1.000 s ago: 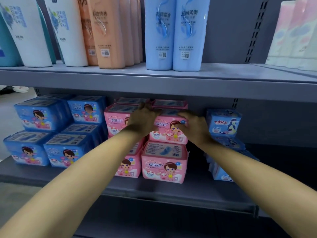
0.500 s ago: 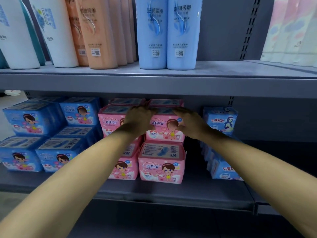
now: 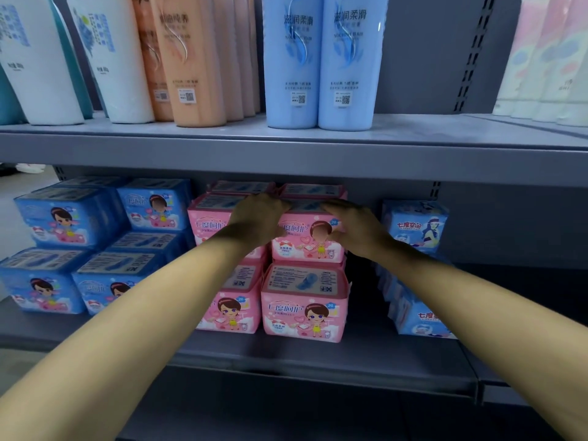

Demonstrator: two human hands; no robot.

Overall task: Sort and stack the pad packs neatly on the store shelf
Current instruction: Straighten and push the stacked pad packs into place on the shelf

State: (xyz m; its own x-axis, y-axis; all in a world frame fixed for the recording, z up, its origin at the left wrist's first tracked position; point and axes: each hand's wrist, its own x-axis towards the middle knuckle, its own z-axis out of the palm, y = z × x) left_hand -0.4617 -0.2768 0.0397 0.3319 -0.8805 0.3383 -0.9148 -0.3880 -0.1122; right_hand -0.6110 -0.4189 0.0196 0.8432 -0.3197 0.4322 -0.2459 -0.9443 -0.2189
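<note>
While both hands clasp a pink pad pack, blue bottles read "NOURISH HAIR".

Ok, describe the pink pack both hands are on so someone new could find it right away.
Find the lower shelf under the bottles, then the pink stacks in the middle between the blue packs. It is the upper front pink pack on the right-hand stack, resting on another pink pack. Only it has the left hand and right hand on it.
</note>
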